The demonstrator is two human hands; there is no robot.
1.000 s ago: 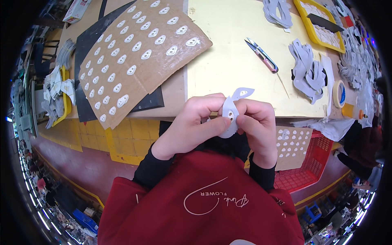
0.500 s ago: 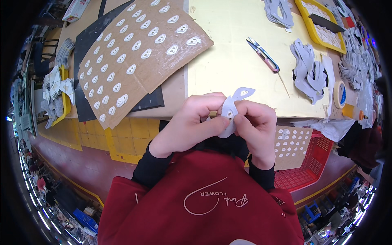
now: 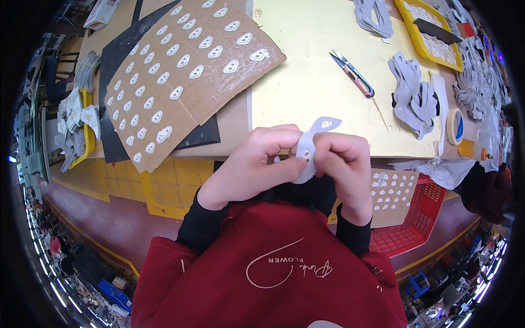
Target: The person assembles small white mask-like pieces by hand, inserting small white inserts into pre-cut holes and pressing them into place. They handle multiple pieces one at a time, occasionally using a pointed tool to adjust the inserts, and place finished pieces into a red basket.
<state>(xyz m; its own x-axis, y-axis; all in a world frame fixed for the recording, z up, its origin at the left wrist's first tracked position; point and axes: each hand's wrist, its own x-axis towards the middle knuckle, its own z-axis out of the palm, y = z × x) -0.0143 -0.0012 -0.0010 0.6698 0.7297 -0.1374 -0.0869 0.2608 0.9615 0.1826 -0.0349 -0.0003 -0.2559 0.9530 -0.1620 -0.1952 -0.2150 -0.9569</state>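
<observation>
Presently, the left hand (image 3: 260, 161) and right hand (image 3: 345, 163) both pinch the grey piece (image 3: 305, 143) between them, near the table (image 3: 236, 121). It could crease or tear (its holes (image 3: 307, 155) perhaps weaken it) if they pull unevenly. Compared with half a second earlier, it looks narrower, more covered by the right hand.

In front of you stands a table (image 3: 235, 117), brown at the left, where a black board (image 3: 202, 134) lies, partly covered. Over its middle is spread a pale yellow sheet (image 3: 301, 71), and on this sheet you have snips (image 3: 353, 74), a thin stick (image 3: 380, 116) just beside them, and grey cut pieces (image 3: 404, 109). Toward your right there are a tape roll (image 3: 450, 129) and a yellow tray (image 3: 411, 34).
</observation>
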